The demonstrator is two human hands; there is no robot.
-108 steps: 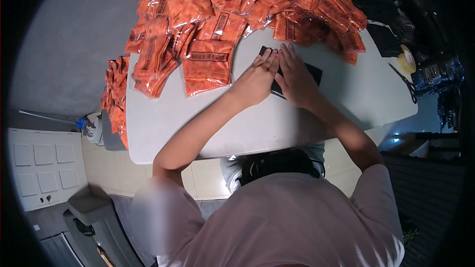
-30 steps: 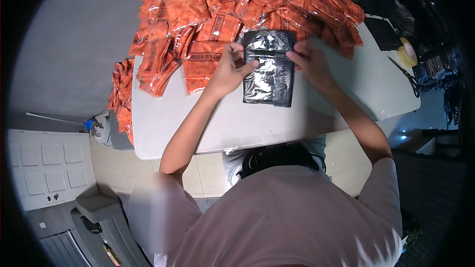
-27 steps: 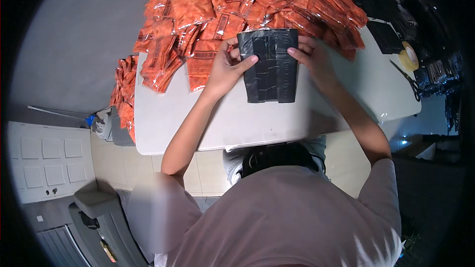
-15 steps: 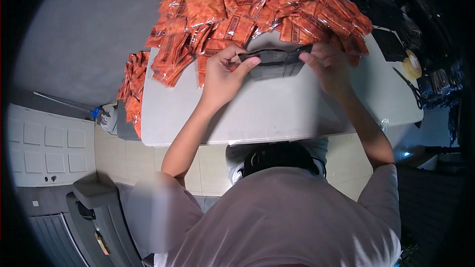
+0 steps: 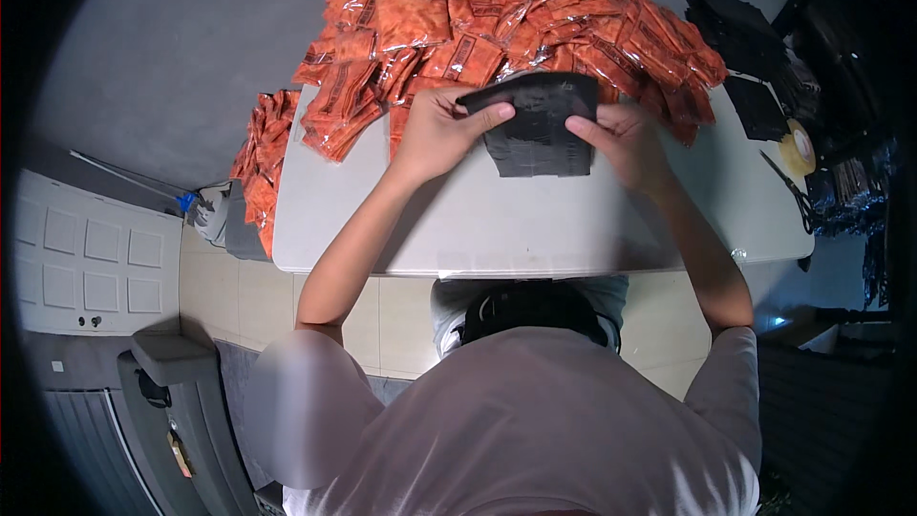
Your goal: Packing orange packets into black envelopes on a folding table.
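Note:
Between my hands, over the white table [image 5: 458, 234], is a black plastic mailer bag [image 5: 537, 139]. My left hand [image 5: 441, 139] pinches its left upper side, thumb on the front face. On the opposite side my right hand [image 5: 626, 143] grips it the same way, its fingers partly hidden behind the bag. The bag's broad front faces me, and its lower edge hangs toward the near side. Just beyond lies a large heap of orange packets in clear plastic [image 5: 516, 14]. I cannot tell whether anything is inside the bag.
Scissors [image 5: 791, 186] and a roll of yellowish tape [image 5: 799, 143] lie at the table's right edge. Black bags [image 5: 755, 105] are stacked behind them. More orange packets [image 5: 263, 158] spill beside the table's left end. A grey sofa [image 5: 196, 401] stands at lower left.
The black bag has tilted so its front face shows fully, where before it was seen nearly edge-on. Both hands keep their hold; the right has shifted slightly inward.

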